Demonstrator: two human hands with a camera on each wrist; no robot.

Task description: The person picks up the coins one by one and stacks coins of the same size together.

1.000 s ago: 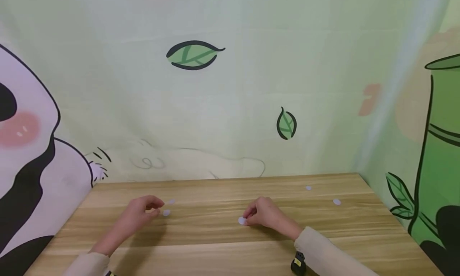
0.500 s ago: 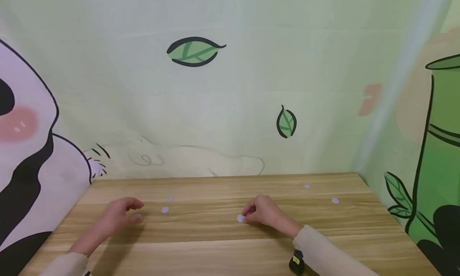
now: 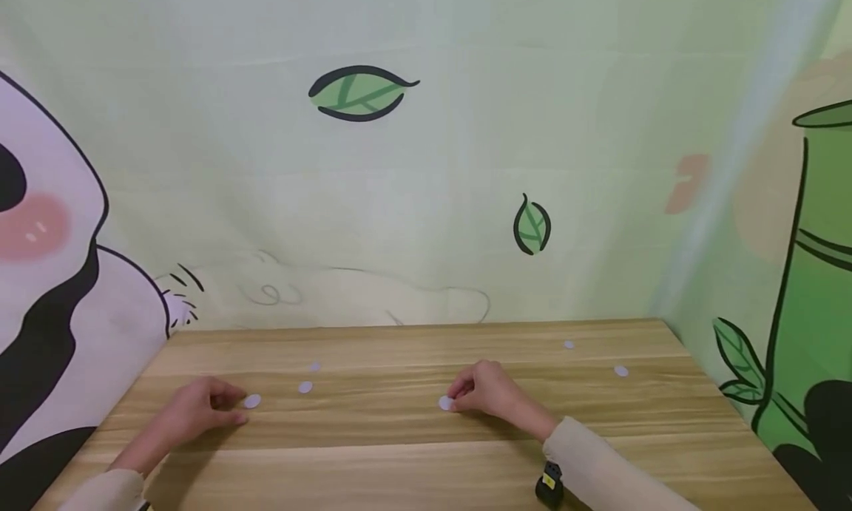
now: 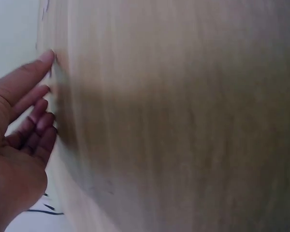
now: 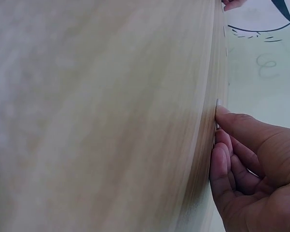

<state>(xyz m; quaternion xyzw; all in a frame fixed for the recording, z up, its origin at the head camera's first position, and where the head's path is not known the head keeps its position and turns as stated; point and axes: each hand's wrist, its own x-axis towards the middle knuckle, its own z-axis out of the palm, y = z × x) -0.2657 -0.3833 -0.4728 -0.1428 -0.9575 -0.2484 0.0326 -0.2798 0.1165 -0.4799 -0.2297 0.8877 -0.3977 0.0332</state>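
Disc (image 3: 445,403) pinched by the right hand (image 3: 490,393) looks round only in head view, the left hand (image 3: 193,409) gaping beside another disc (image 3: 252,401).

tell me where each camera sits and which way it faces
Head: head-worn, facing forward and down at the table and printed backdrop; left hand, right hand and sleeves show.
Left wrist: on that wrist, facing the table; left hand shows at left.
Right wrist: on that wrist, facing the table and backdrop; right hand lower right, part of left hand at top.
Shared: head and right wrist both show the right hand touching a white disc.
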